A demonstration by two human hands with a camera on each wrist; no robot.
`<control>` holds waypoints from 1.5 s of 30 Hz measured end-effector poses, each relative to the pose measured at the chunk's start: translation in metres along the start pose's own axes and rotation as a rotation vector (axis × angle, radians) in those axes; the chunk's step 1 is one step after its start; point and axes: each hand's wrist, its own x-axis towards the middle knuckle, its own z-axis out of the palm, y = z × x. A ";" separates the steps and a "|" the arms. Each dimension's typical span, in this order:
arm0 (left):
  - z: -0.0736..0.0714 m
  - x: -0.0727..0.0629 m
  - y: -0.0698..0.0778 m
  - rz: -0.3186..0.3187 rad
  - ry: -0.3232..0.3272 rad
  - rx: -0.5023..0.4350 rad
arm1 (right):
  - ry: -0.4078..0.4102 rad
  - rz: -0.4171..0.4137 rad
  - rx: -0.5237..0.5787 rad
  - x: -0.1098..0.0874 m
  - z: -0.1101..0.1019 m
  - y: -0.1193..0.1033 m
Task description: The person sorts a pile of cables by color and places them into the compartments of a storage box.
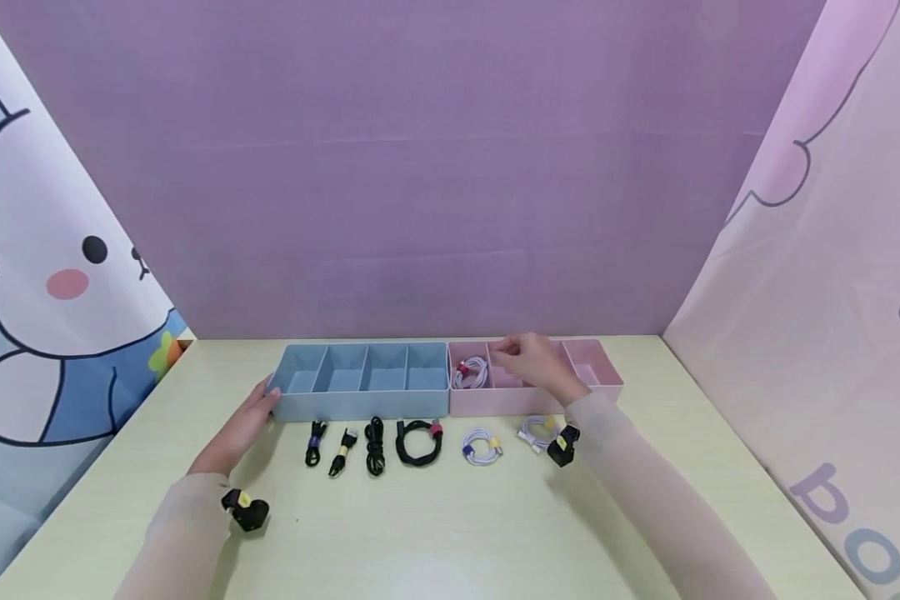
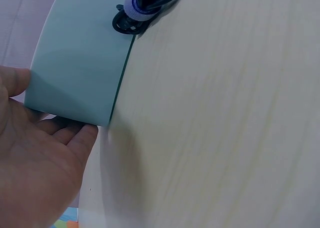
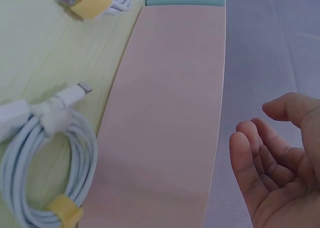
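Note:
My right hand is over the pink divided box, its fingers loosely bent. The right wrist view shows the thumb and fingertips apart, with nothing held. In the box's leftmost compartment lies a coiled white cable with a red strap. My left hand rests against the left end of the blue divided box. In the left wrist view its fingers lie along the end wall and the thumb is by the rim. A coiled white cable with a yellow strap lies below the right wrist.
Several bundled black cables, one with a purple strap, lie in a row before the blue box. Another coiled white cable lies before the pink box. Both boxes stand end to end near the table's back edge, before a purple cloth.

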 end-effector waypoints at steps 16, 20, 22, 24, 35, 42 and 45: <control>-0.001 0.000 0.002 -0.025 0.002 0.008 | 0.036 -0.035 -0.040 -0.008 -0.006 0.004; -0.001 -0.001 0.002 -0.015 0.003 0.009 | 0.045 -0.081 -0.052 -0.012 -0.006 0.006; -0.001 -0.001 0.001 -0.010 0.004 0.009 | 0.047 -0.098 -0.053 -0.014 -0.005 0.007; -0.001 -0.001 0.001 -0.006 0.004 0.009 | 0.047 -0.108 -0.059 -0.016 -0.005 0.008; 0.000 -0.002 0.001 -0.006 -0.007 0.012 | 0.024 -0.129 -0.093 -0.027 -0.010 0.013; -0.002 -0.002 0.001 0.000 -0.002 0.012 | 0.000 -0.087 -0.090 -0.032 -0.011 0.017; -0.002 -0.002 0.000 -0.006 -0.001 0.012 | 0.001 -0.080 -0.102 -0.034 -0.011 0.018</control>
